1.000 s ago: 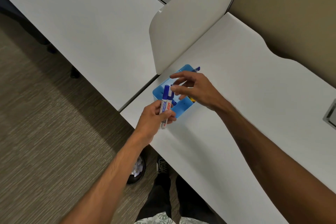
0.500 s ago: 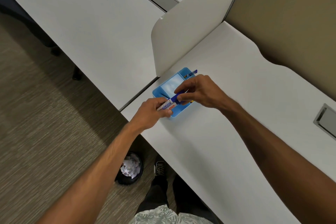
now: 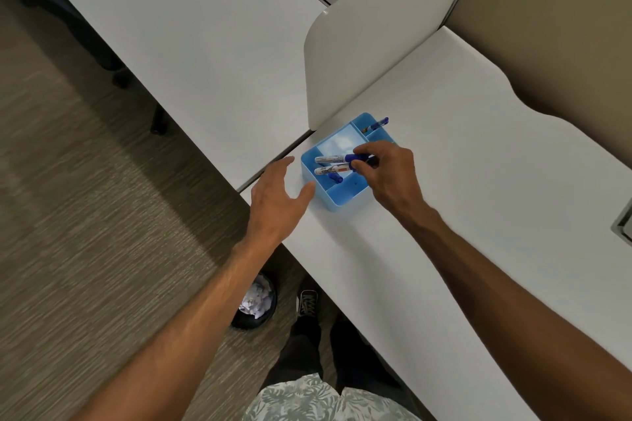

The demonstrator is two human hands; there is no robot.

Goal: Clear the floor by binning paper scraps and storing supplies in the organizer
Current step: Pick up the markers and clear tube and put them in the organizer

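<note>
1. We are pinching two white markers with blue caps (image 3: 337, 163) at their capped ends with the fingers of our right hand (image 3: 386, 173), the fingers closing on them.
2. The markers are lying side by side across the light blue plastic divided organizer (image 3: 345, 198), just under our right hand on the white desk (image 3: 444, 215).
3. Our left hand (image 3: 277, 205) is hovering just left of the organizer, fingers spread apart and holding nothing.
4. Another blue pen (image 3: 378, 123) is standing in the compartment beyond our right hand.
5. Below our left forearm, the black round bin (image 3: 254, 306) is sitting on the floor, holding crumpled white paper scraps (image 3: 254, 299).
</note>
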